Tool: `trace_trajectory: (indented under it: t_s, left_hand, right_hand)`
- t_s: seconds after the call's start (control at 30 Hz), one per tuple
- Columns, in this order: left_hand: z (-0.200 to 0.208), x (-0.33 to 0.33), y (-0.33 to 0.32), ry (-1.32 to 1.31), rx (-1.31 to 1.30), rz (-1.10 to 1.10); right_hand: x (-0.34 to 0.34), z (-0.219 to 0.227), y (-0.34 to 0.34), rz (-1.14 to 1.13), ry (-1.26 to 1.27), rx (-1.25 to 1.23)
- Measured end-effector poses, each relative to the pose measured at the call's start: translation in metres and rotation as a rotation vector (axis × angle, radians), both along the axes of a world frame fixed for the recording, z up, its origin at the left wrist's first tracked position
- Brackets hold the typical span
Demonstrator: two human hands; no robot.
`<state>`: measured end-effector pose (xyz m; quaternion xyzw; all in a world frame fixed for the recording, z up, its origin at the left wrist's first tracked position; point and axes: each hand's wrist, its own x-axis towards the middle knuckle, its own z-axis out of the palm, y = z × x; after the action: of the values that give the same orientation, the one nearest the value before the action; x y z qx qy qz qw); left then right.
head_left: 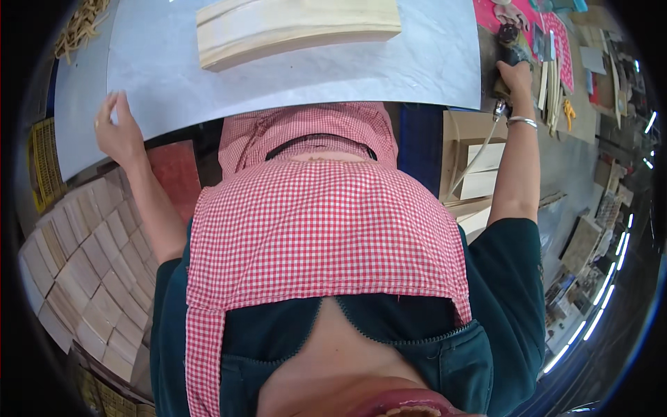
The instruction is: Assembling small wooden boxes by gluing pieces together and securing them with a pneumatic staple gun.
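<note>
On the pale table (pixel 306 80) lies a long block of light wood (pixel 299 28), perhaps several boards put together, and neither hand touches it. My left hand (pixel 119 132) is raised by the table's left edge, its fingers loosely bent and apart with nothing in them. Far to the right, my right hand (pixel 515 76) is closed around a dark hand-held air tool (pixel 511 48). A metal fitting at the tool's near end joins a thin pale hose (pixel 479 158), which runs down beside the table. The exact kind of tool is hard to make out.
Stacked wood blocks (pixel 97 278) fill the lower left, near a yellow crate (pixel 47 163). Wood strips (pixel 80 28) lie in a heap at the far left. Right of the table are thin sticks (pixel 549 87), a pink cloth (pixel 561 52) and an orange-yellow tool (pixel 569 113).
</note>
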<state>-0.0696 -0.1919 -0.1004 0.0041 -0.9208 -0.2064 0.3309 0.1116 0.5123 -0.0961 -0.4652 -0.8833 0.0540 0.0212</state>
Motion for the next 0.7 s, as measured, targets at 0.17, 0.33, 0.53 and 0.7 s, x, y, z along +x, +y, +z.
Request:
trace_trajectory:
  t_s: [0.17, 0.33, 0.53, 0.7]
  left_hand:
    - [0.046, -0.009, 0.088, -0.306, 0.165, -0.404]
    - [0.073, -0.007, 0.208, -0.730, 0.171, -0.672]
    - [0.046, -0.025, 0.281, -1.445, -0.028, -1.274]
    - [-0.022, -0.040, 0.303, -1.353, -0.154, -1.167]
  right_hand:
    - [-0.009, 0.058, -0.028, -0.042, 0.129, -0.273]
    - [0.010, 0.117, -0.136, -0.014, 0.379, -0.418]
    - [0.023, 0.131, -0.222, 0.069, 0.417, -0.503]
    - [0.013, 0.145, -0.242, 0.194, 0.282, -0.578]
